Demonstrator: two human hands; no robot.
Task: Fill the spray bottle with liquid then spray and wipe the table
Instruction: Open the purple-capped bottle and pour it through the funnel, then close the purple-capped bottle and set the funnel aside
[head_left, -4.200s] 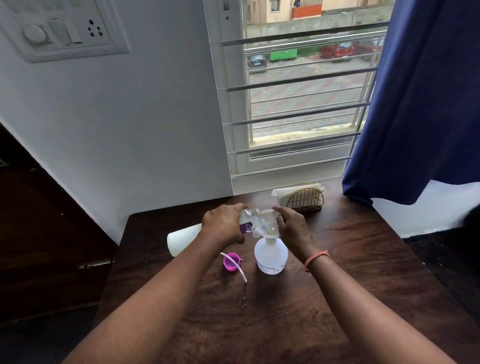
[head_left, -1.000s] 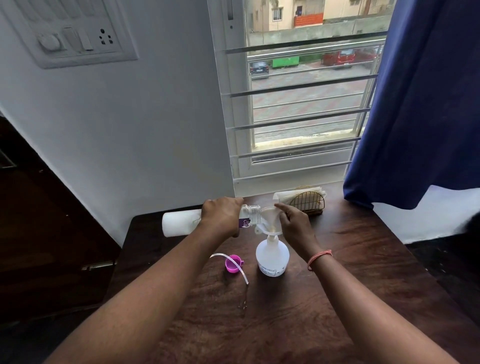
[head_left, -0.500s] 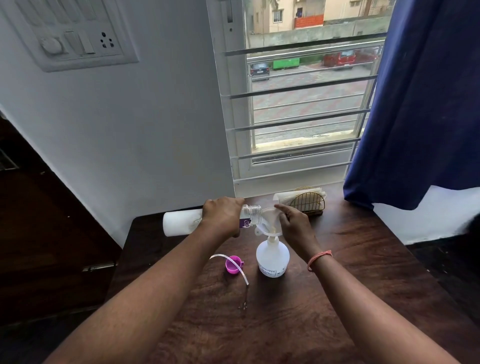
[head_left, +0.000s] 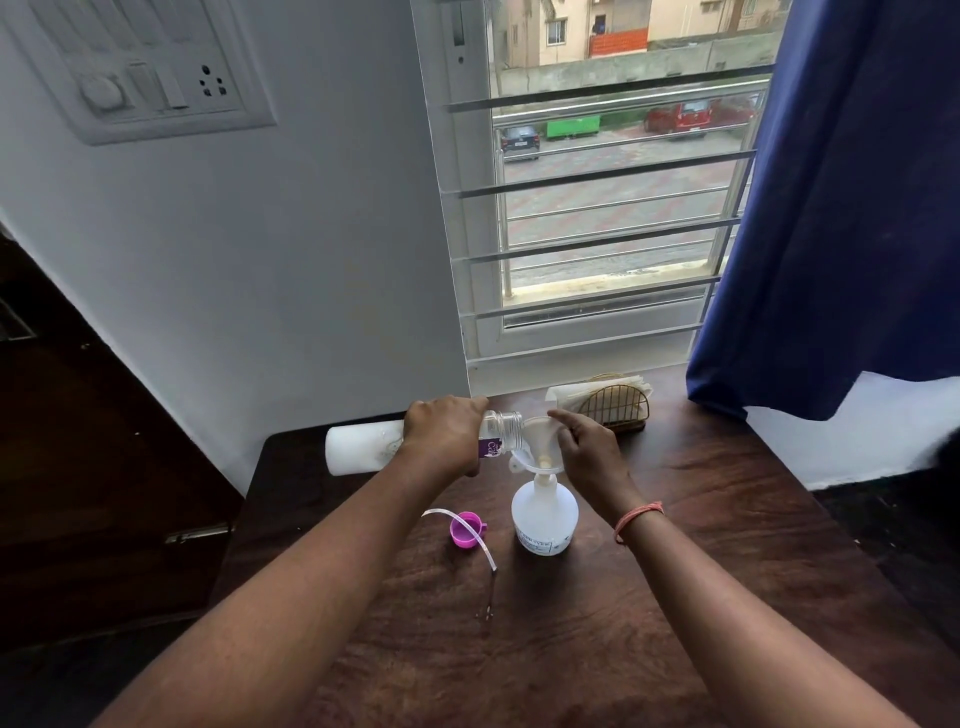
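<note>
A round white spray bottle (head_left: 544, 517) stands open on the dark wooden table (head_left: 701, 545) with a clear funnel (head_left: 537, 441) in its neck. My left hand (head_left: 444, 431) grips a white liquid bottle (head_left: 358, 449), held about level with its clear mouth at the funnel's rim. My right hand (head_left: 587, 449) pinches the funnel's far edge. The pink sprayer cap (head_left: 466, 528) with its clear dip tube (head_left: 467, 530) lies on the table left of the spray bottle.
A gold wire napkin holder (head_left: 615, 405) with white napkins stands at the table's back edge under the barred window (head_left: 597, 208). A blue curtain (head_left: 841, 208) hangs at the right. The white wall (head_left: 260, 260) runs behind the table's left side.
Over the last four seconds my left hand has raised the liquid bottle's base until the bottle lies nearly level. My right hand stays on the funnel.
</note>
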